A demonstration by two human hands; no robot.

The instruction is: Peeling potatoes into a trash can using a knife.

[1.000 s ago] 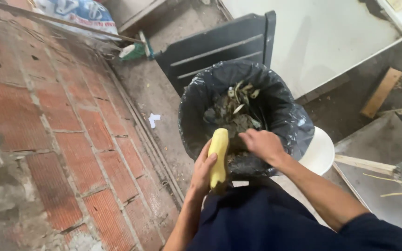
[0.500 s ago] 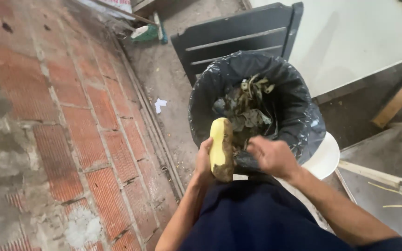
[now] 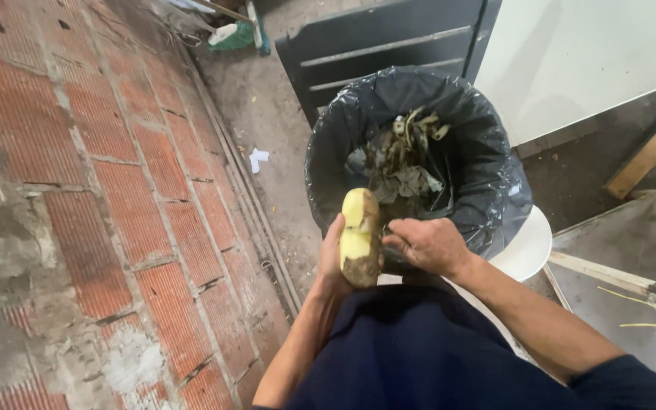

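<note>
Yellow, half-peeled oblong tuber [image 3: 361,237] is standing upright, gripped in the left hand [image 3: 333,254]; the right hand [image 3: 428,244], fingers curled, is touching its right side above the black-lined bin [image 3: 487,152].

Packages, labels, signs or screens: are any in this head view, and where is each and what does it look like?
No signs, labels or screens show.
Black bin bag: lines the round bin ahead of the hands, glossy, peelings inside.
Green and white object: on the ground at the top by the brick wall, perhaps a package; too small to tell.
White scrap: on the floor beside the wall, crumpled.
</note>
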